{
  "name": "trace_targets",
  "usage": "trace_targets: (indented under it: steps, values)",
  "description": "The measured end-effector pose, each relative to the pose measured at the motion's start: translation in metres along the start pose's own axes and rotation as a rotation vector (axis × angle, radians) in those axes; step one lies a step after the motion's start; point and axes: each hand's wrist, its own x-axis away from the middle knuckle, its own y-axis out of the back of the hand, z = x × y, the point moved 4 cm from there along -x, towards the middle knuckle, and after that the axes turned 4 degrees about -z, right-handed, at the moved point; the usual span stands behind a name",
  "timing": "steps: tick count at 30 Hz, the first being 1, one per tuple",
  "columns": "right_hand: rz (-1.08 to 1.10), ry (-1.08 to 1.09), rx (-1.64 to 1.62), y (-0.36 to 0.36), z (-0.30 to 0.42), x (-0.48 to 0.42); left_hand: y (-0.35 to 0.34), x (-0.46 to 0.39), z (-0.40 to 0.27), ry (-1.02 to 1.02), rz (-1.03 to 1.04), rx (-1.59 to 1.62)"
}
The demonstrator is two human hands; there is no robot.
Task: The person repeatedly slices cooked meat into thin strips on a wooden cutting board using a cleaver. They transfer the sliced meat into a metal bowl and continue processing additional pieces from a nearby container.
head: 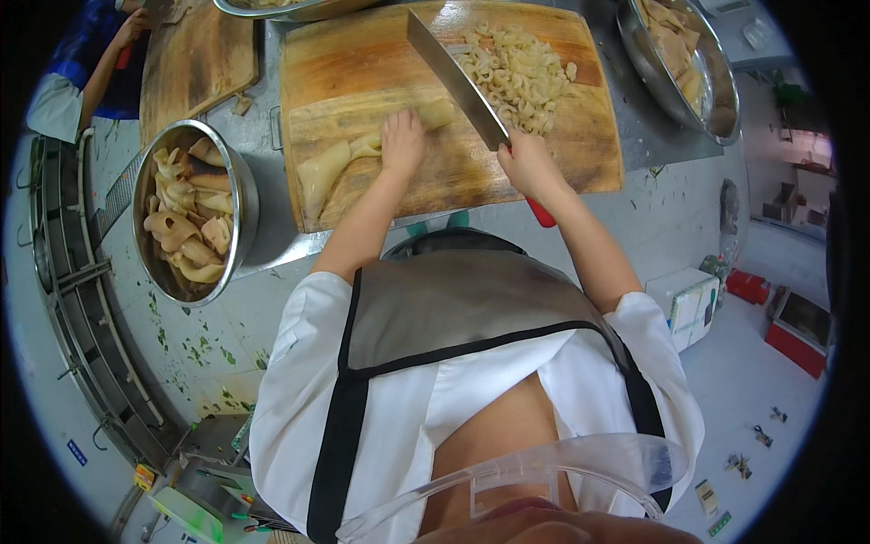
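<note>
On a wooden cutting board my left hand presses down on a rolled, pale piece of what looks like cooked skin or tripe; a loose flap of it spreads out to the left. My right hand grips a cleaver with a red handle. The blade is tilted, its far end pointing up and left, between the roll and a heap of cut pale strips on the right of the board. Whether the blade touches the board, I cannot tell.
A steel bowl of uncut pieces stands at the left table edge. Another steel basin with flat pieces is at the right, and a third at the top. A co-worker's hand holds a red-handled tool by a second board.
</note>
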Motion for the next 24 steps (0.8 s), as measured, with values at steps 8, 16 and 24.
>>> trace_targets:
  steps: [8, 16, 24]
  values:
    - [0.052, 0.027, 0.087, -0.026, -0.001, -0.011, 0.007, 0.002, 0.002, 0.026, 0.037, -0.038]
    - [0.058, 0.082, 0.105, -0.047, -0.005, -0.018, 0.015, 0.008, 0.001, -0.026, -0.009, -0.188]
    - [0.058, 0.092, 0.114, -0.05, 0.001, -0.008, 0.008, 0.015, 0.003, -0.004, 0.045, -0.214]
